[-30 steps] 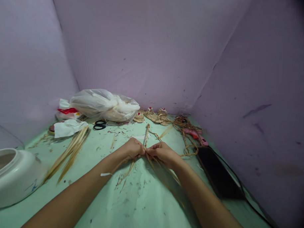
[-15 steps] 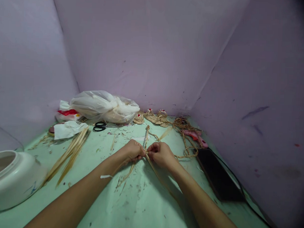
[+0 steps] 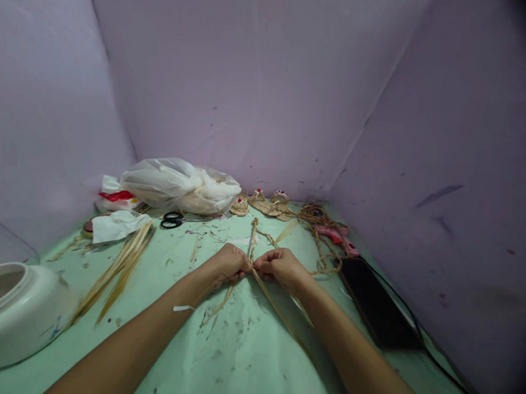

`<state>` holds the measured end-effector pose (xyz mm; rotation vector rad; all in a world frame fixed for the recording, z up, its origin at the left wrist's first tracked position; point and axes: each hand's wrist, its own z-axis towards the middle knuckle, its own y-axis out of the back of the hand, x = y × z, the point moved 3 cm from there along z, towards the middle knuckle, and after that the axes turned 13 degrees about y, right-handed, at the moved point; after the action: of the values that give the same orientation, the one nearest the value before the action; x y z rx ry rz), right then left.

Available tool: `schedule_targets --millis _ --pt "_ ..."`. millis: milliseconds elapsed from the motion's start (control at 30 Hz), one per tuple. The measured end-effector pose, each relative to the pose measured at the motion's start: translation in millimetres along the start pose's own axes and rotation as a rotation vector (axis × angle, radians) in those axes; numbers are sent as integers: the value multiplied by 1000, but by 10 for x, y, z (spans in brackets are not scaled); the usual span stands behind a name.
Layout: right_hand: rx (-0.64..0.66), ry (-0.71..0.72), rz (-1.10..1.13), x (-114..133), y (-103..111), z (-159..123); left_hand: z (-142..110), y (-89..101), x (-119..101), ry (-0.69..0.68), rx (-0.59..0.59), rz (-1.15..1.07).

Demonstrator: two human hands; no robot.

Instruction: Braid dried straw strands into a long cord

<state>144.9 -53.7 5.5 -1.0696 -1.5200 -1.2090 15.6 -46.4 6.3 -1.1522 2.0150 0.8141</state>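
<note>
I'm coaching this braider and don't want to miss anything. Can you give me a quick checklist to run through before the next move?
1. Left hand gripping the braid at its near end: ok, fingers closed there.
2. Right hand on the fibres: ok, fingertips pinched beside the left hand.
3. Long loose strand untangled: cannot tell; it trails toward the right forearm and its far end is unclear.
4. Braid evenly tight: cannot tell, too small.
5. Scissors away from the hands: ok, near the plastic bag.
6. Surface free of scraps: not ok, bits lie scattered.
</note>
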Motion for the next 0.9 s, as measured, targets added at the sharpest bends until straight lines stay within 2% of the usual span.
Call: schedule_targets --millis 100,300,467,633,733,900 --pt "16 22 -31 -38 -13 20 -17 0 -11 1 -4 -2" --pt "36 112 -434 -11 16 5 -44 -7 -41 20 -39 -1" --pt "-8 118 -576 61 59 21 -22 -28 -57 23 -79 42" --pt "-66 105 -711 109 4 -34 97 -44 31 -82 -160 154" --pt "-99 137 -825 153 -83 -135 153 -46 115 -78 -241 206" --pt "90 206 -811 199 -190 -224 104 -62 140 35 -257 262"
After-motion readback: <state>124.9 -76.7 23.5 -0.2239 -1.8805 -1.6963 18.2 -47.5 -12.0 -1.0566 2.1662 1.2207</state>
